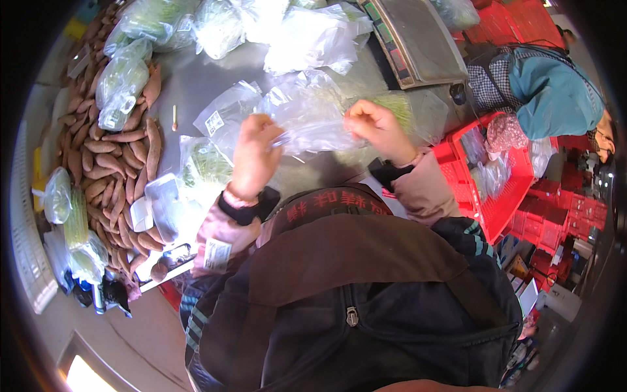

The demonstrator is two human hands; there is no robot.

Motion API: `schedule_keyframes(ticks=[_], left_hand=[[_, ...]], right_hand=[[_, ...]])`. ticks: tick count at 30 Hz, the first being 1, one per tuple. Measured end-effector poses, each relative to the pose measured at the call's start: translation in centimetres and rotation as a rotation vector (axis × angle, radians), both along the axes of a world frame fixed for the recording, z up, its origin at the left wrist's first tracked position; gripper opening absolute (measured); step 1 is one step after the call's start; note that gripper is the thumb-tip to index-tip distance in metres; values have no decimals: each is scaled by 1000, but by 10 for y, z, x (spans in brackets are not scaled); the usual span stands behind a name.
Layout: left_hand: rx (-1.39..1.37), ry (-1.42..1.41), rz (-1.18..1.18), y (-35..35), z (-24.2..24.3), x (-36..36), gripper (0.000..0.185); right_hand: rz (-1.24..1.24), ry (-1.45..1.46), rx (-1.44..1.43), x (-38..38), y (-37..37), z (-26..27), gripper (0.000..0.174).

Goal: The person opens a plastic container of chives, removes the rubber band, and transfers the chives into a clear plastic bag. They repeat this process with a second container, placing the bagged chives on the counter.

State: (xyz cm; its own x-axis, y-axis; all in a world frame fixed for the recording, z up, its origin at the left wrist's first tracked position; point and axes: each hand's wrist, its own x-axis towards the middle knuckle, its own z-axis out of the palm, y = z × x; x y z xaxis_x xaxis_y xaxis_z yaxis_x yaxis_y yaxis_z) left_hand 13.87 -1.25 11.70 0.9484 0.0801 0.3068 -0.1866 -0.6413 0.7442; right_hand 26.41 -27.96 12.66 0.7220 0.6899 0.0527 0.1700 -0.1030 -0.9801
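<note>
A clear plastic bag stretches between my two hands, low over the grey tabletop. My left hand pinches one side of its near edge; the fingers are slightly blurred. On the other side, my right hand grips the bag between thumb and fingers. Just beyond the right hand lies a flat clear bag of thin green stalks. To the left, another clear bag bears a white printed label. Close to my left wrist rests a bag of leafy greens. What the held bag contains cannot be made out.
Sweet potatoes are heaped along the left. Bagged vegetables line the far side. A weighing scale stands at the far right. Beside the table, a red crate holds bags, near a person in a teal garment.
</note>
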Motion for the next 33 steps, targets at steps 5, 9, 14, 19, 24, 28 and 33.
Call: schedule_keyframes(ticks=[5, 9, 14, 19, 24, 28, 33], left_hand=[[-594, 401, 302, 50, -23, -45, 20], [-1020, 464, 304, 41, -17, -46, 26], [-1299, 352, 137, 18, -7, -10, 30], [-1366, 408, 247, 12, -26, 13, 28], [-1320, 469, 266, 19, -55, 12, 23], [-1352, 476, 193, 7, -64, 30, 23], [-1075, 549, 115, 9, -53, 46, 29]], right_hand=[[-994, -192, -383, 43, -133, -65, 29], [-867, 385, -467, 30, -174, -118, 45], [-914, 661, -55, 19, -138, -138, 42], [-874, 643, 390, 25, -120, -110, 28], [-589, 394, 631, 31, -115, -36, 32], [-258, 794, 685, 23, -62, -4, 50], [283, 1055, 434, 7, 30, -65, 57]])
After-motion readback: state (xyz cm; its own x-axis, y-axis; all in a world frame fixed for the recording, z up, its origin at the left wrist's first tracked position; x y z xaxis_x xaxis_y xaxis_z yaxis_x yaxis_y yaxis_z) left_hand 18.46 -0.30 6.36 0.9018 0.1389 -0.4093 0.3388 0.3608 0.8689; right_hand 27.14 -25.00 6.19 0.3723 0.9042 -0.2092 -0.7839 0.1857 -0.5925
